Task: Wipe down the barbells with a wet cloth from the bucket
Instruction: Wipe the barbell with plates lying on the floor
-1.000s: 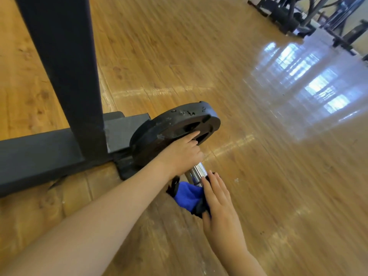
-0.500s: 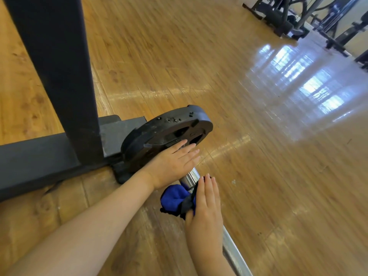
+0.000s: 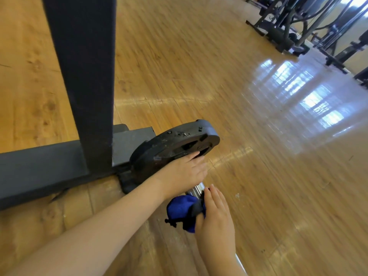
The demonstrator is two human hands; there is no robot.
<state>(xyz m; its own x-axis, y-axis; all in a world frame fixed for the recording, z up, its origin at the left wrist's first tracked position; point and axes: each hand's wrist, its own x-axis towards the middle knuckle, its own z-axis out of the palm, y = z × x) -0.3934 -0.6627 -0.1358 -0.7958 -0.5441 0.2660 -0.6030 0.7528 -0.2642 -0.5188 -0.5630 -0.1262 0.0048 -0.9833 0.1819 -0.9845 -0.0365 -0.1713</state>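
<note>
Lying on the shiny wood floor (image 3: 229, 86), the bar (image 3: 196, 189) is smooth silver metal with a round black plate (image 3: 171, 144) beside a dark frame (image 3: 83, 76). The left hand (image 3: 184, 173) rests flat on the plate, fingers straight. The right hand (image 3: 216, 220) presses a soft blue cloth (image 3: 180, 209) around the bar.

Views: one only, head camera; no second view to share ground with.
Position: worn on the person's head, above the wooden floor (image 3: 179, 66).
Facing: forward and steeply down, along both forearms.
Lens: wide-angle; floorboards bow toward the edges.
Nearness: close; left hand (image 3: 185, 172) and right hand (image 3: 216, 218) fill the lower centre.
Left side: black rack upright (image 3: 83, 76) runs out of the top edge.
Far field: gym machines (image 3: 298, 22) at top right.
</note>
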